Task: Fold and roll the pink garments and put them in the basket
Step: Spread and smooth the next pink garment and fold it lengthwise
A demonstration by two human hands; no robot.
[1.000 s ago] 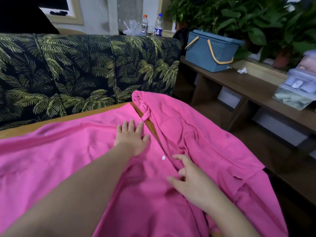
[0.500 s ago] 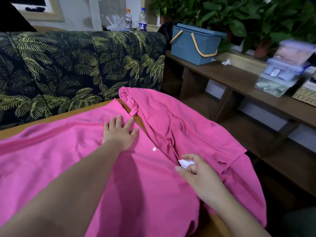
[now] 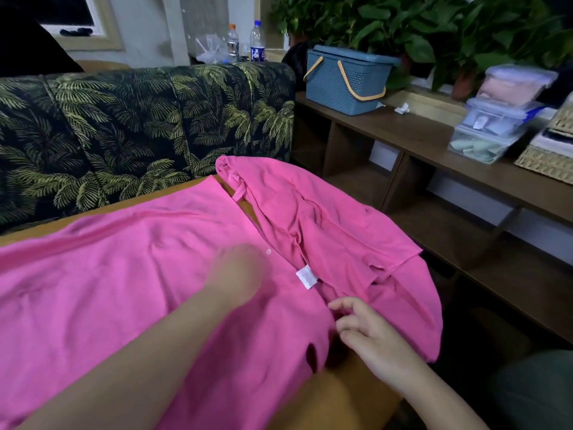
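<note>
Pink shirt (image 3: 130, 274) spread on tabletop (image 3: 341, 395); left hand (image 3: 238, 271) blurred, state unclear; right hand (image 3: 369, 339) loose, fingers relaxed at shirt edge.

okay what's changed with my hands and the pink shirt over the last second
The left hand has slid back toward you across the pink shirt and is blurred. The right hand let go of the white tag, which now lies exposed. The shirt stays spread on the table; the blue basket is untouched.
</note>
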